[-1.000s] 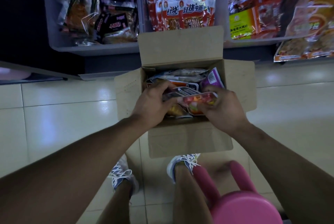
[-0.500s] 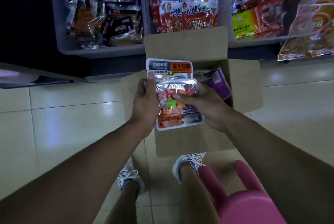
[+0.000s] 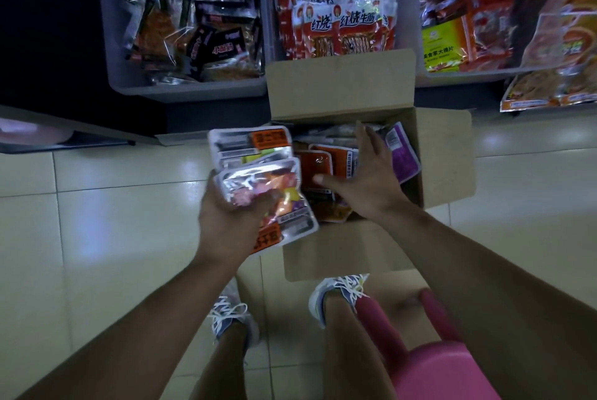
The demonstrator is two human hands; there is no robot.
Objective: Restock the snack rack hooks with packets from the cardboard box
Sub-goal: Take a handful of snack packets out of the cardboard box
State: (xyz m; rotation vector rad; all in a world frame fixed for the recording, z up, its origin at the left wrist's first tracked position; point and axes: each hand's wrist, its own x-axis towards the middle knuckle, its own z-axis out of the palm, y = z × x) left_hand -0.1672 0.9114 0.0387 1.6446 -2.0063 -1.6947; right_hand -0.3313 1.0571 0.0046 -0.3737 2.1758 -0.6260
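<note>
A person is standing over an open cardboard box (image 3: 445, 154) on a tiled floor, with snack bins (image 3: 187, 89) lining the far side. The left hand (image 3: 232, 212) is gripping a small stack of packets (image 3: 258, 180) just left of the box, fingers curled round the stack's middle and the thumb pressing across the front. The right hand (image 3: 365, 180) is reaching into the box with fingers spread and holding nothing, hovering over the orange and purple packets (image 3: 336, 164) inside.

The held stack is fanning out, and its glossy film looks slippery. One-handed like this, a packet could slide free and drop to the floor, above all if more are being added.

The stack's long axis is running from near to far, leaning slightly left at the far end. Printed faces are pointing up toward the person. No hooks are visible here.
</note>
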